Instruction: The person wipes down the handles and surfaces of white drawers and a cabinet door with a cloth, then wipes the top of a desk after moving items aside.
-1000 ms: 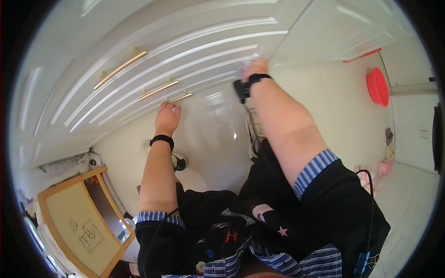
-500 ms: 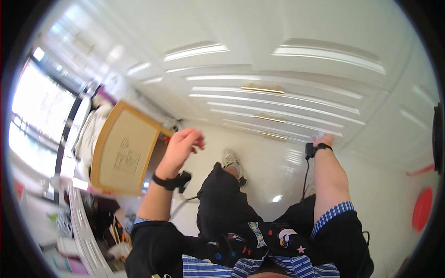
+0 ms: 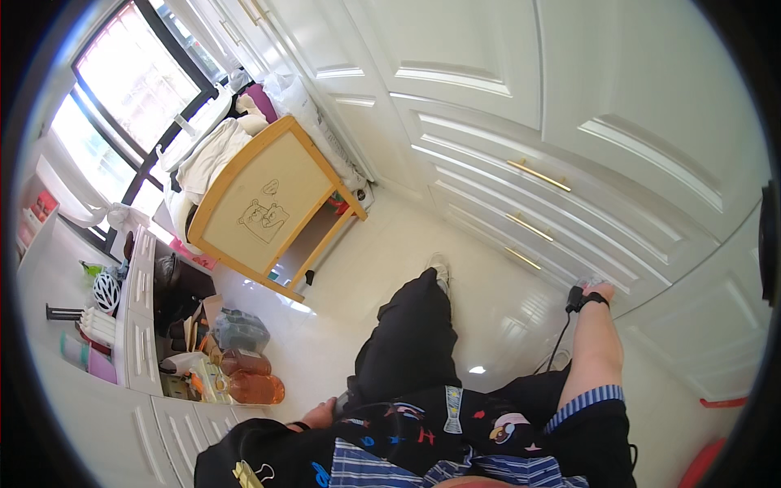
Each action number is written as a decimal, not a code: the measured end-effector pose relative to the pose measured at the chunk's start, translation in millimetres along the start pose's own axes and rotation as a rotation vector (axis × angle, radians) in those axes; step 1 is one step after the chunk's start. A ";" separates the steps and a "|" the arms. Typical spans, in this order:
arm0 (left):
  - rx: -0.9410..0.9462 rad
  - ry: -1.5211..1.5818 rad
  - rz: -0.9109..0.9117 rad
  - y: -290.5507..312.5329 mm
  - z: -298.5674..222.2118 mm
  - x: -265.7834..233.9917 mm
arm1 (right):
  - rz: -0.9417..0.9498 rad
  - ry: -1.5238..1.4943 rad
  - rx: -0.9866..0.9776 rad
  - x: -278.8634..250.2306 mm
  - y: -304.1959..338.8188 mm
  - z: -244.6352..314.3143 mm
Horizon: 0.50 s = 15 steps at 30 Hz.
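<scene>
My right hand (image 3: 600,290) reaches down to the foot of the white drawer fronts (image 3: 488,203), close to the lowest drawer. Its fingers are closed around a small, pale, clear-looking bit that I cannot make out. A black strap with a small device (image 3: 578,299) sits on that wrist, and a cable hangs from it. My left hand (image 3: 321,413) is low beside my left thigh, next to a dark grey object (image 3: 346,398). Its fingers are mostly hidden, so I cannot see whether it holds that object. Three gold handles (image 3: 529,227) run down the drawers.
A wooden cot end (image 3: 264,220) with a bear drawing stands at left, white bedding (image 3: 213,159) behind it. Bottles with orange liquid (image 3: 254,388) and bags lie on the floor by a white cabinet (image 3: 142,325). A red round thing (image 3: 704,465) is at lower right.
The view has turned, so the cot and side cabinet show more fully. My left hand has dropped from in front of me to beside my thigh. My right hand stays low by the drawers.
</scene>
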State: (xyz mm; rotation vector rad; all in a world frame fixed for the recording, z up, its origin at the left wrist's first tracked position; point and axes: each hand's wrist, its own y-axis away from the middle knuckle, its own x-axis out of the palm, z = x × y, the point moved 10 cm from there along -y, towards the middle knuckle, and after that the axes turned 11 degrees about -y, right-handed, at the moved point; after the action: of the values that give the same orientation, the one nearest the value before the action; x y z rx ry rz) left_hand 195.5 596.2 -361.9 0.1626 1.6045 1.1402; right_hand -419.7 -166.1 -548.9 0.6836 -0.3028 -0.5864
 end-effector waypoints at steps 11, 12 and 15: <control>-0.101 0.088 -0.178 39.2 -14.0 -2.3 | -0.229 1.701 -0.690 30.9 82.2 83.1; -0.099 0.074 -0.218 38.7 -19.3 -14.0 | -0.209 1.743 -0.684 36.5 82.8 71.1; -0.122 0.045 -0.213 42.6 -24.7 -25.2 | -0.227 1.822 -0.610 50.6 69.4 44.4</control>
State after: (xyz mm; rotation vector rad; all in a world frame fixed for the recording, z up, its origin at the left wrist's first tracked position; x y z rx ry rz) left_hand 166.5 588.6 -315.4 -0.1117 1.5456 1.0779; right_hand -370.9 -175.4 -466.0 0.4244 1.6011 -0.0641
